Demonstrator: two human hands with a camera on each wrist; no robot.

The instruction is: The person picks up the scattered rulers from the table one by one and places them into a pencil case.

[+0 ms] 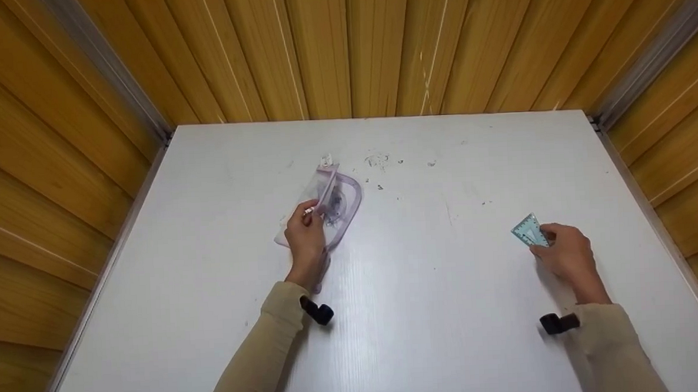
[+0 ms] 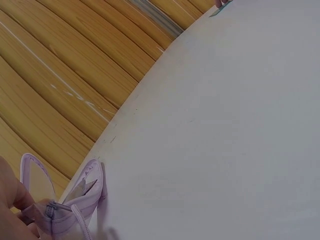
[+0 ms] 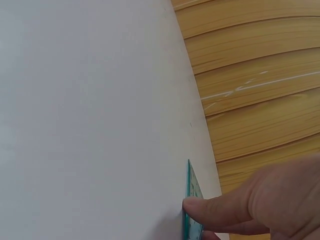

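L hand (image 1: 305,236) pinched a clear purple-edged pouch (image 1: 332,199) lying on the white bench (image 1: 424,310), approx mid-left. R hand (image 1: 566,256) held a small teal set square (image 1: 528,230) just above the bench, well apart from the pouch. Wood-panel walls (image 1: 342,49) stood round 3 sides.

- A white table (image 1: 424,310) is filling most of the head view, running from the near edge to the far wall.
- Small dark specks and scuff marks (image 1: 378,160) are lying scattered on the far middle of the table top.
- A faint thin scratch (image 1: 449,214) is showing right of the table's centre.
- Wooden slatted panelling (image 1: 342,43) is rising behind the far edge and enclosing the table on the left and right as well.
- Grey metal corner strips (image 1: 114,71) are running diagonally down to the table's far corners, where the walls are meeting.
- Pale streaks (image 3: 260,82) are marking the planks on the right wall.
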